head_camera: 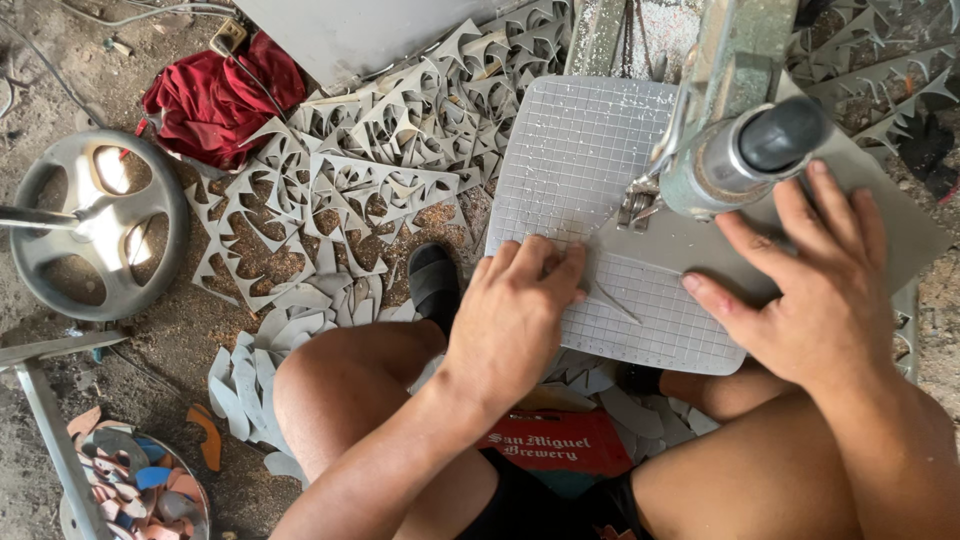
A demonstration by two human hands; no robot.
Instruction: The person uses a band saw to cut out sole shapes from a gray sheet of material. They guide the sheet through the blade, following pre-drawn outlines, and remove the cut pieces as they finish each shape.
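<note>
A flat grey sheet [880,215] lies on the white gridded saw table [575,160], under the blade of a grey cutting machine [735,140]. My right hand [815,275] presses flat on the sheet, fingers spread, just right of the blade. At the table's front edge my left hand [515,310] rests with fingers curled, knuckles touching the sheet's left edge. A thin cut sliver [615,302] lies on the grid between both hands.
Several grey cut-out scraps [350,190] litter the dirt floor at the left, beside a red cloth [215,95] and a grey wheel [95,225]. A black sandal [433,285] sits below the table. A bowl of coloured pieces [135,490] stands at the lower left.
</note>
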